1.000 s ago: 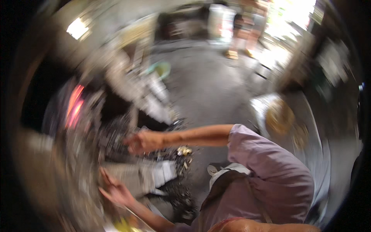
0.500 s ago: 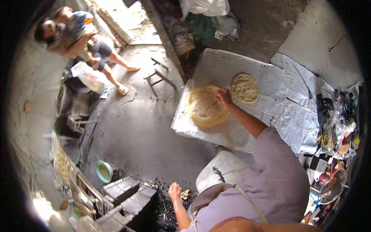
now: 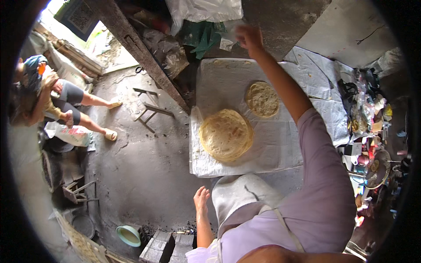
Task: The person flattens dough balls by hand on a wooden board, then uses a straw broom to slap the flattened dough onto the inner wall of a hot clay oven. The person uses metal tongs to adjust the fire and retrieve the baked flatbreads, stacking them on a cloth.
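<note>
A tall stack of round flatbreads lies on the white plastic sheet over the table. Right of it and a little farther off is a smaller pile of round flatbreads. My right hand reaches past both, raised by the hanging clear plastic bags; it is blurred, so its grip and any contact do not show. My left hand hangs beside my apron-covered lap, nearer than the table edge, with its fingers loosely apart and nothing in them.
A wooden post rises at the table's far left. A small stool stands on the floor beyond it. At left a seated person holds a child. A pale green basin and grey blocks lie near left; clutter fills the right side.
My right hand has left the edge of the large flatbread stack and moved far, up toward the hanging bags. My left hand stays low, its fingers more spread. The view has turned rightward.
</note>
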A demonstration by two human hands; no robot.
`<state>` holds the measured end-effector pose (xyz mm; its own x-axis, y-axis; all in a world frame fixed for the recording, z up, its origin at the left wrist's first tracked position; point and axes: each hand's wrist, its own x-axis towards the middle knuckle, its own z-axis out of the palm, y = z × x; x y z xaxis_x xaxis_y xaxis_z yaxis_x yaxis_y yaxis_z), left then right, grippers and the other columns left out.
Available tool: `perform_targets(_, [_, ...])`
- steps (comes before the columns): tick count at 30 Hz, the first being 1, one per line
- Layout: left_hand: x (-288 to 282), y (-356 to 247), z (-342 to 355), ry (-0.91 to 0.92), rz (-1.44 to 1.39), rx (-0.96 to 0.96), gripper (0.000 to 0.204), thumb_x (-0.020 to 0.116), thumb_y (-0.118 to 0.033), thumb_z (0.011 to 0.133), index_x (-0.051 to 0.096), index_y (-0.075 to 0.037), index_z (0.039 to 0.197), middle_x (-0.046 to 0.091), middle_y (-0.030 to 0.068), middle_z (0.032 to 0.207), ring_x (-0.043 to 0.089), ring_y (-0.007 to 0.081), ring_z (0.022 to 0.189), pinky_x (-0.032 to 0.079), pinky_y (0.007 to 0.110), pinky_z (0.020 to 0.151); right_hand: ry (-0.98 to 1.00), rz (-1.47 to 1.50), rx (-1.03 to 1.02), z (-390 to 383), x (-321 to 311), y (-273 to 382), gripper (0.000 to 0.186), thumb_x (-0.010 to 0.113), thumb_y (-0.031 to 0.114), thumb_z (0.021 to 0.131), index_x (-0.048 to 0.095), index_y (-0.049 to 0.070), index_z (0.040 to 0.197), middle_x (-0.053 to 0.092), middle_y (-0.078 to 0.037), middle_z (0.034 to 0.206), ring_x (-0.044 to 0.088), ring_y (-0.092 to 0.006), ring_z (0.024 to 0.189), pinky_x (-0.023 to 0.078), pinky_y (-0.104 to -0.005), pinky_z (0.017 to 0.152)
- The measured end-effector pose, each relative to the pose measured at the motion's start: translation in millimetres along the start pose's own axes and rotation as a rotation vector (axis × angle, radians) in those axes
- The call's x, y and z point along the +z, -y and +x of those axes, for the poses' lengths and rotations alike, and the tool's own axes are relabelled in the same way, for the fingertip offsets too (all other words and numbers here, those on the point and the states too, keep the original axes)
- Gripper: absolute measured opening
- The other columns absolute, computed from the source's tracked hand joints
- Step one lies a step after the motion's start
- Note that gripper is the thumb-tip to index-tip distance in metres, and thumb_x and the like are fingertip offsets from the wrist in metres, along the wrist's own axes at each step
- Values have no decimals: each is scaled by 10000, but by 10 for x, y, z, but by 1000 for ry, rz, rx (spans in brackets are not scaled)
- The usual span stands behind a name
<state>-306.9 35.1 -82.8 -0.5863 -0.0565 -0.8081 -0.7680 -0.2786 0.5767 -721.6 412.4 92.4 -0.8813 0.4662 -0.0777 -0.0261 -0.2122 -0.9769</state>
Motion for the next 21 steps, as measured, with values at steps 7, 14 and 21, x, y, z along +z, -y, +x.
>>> perform_targets(7, [-693,-30,62,-59,-5,-89,439,608,-223,801,475,11,1148,526,77,1070,560,166,889,471,237,724,-231,365,372,496,-135,-1118,193,618,94,763,519,-9,894,580,-138,690,587,-199,556,387,-252,356])
perform_targets(14, [-775,-107,157,-69,-1,-152,361,619,-194,793,519,-10,1086,558,48,992,577,139,830,480,212,677,-88,109,267,536,-221,-1017,124,604,116,767,527,21,747,554,-88,612,499,-138,439,368,-237,349])
perform_targets(21, [-281,-662,790,177,134,-2,340,595,-185,814,521,-10,1096,566,38,997,564,113,845,467,219,721,-81,168,100,-32,-502,-916,205,619,198,773,483,80,677,478,-25,541,428,-93,408,293,-216,348])
